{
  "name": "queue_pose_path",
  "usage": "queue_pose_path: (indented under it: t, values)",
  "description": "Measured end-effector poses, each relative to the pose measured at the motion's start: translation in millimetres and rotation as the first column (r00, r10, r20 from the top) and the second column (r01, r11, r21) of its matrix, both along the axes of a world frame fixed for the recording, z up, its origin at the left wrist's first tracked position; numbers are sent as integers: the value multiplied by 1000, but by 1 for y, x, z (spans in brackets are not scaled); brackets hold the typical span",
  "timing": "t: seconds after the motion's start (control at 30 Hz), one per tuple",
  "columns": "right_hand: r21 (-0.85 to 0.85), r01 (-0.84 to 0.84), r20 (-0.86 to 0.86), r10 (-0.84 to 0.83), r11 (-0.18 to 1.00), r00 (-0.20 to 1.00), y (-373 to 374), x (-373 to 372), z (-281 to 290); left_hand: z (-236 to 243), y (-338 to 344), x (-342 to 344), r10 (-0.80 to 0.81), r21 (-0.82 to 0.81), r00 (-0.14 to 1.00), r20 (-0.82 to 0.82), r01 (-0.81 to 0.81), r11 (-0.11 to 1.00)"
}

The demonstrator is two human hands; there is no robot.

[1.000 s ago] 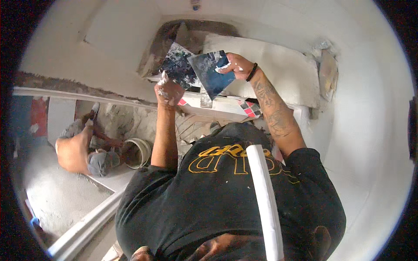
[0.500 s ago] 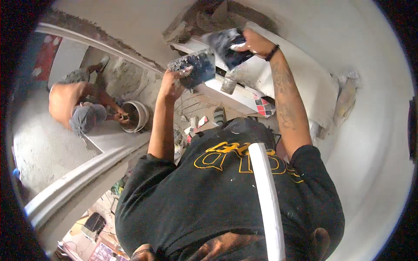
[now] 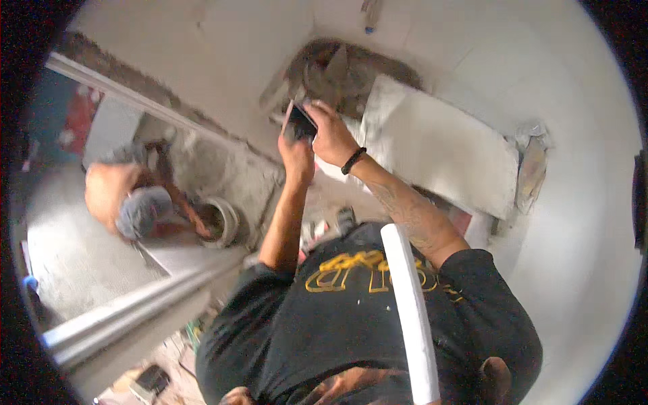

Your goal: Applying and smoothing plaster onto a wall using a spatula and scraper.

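My left hand (image 3: 297, 156) and my right hand (image 3: 333, 137) are close together in front of me, both closed. Between them is a flat, dark putty spreader (image 3: 303, 123), partly covered by fingers. A second flat spreader is in my left hand, seen nearly edge-on and blurred, so its face is hidden. The two blades meet or almost meet at an angle; I cannot tell whether they touch. A dark bracelet (image 3: 353, 160) circles my right wrist.
On the left, a crouching person (image 3: 121, 196) in a grey cap reaches into a bucket (image 3: 229, 223). A pale ledge (image 3: 135, 304) runs between us. A large whitish slab (image 3: 445, 148) lies ahead right, with a rough dark recess (image 3: 324, 71) behind it. White wall curves along the right.
My hands have come together, the right one moving left and nearer. The blades, apart and broad-side before, are now close and tilted. My view has shifted slightly; the other person stays at the bucket.
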State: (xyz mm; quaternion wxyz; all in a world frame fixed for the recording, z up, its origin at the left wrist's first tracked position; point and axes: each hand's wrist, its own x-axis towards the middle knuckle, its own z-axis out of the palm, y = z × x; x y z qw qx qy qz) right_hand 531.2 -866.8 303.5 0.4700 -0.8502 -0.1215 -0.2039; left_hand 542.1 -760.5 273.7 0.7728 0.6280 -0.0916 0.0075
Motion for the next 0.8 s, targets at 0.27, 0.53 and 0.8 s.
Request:
queue_pose_path:
  t: [0.27,0.53,0.8]
  values:
    - [68,354,-395,-301,933,868,-71,73,-33,-34,14,15,23,-390,981,-191,-98,915]
    - [-99,139,-146,-152,985,977,-75,25,-33,-61,38,36,-62,-517,953,-298,-106,849]
    - [-292,112,-18,-123,950,992,1,-44,-18,-23,3,4,-238,-201,939,-249,191,961]
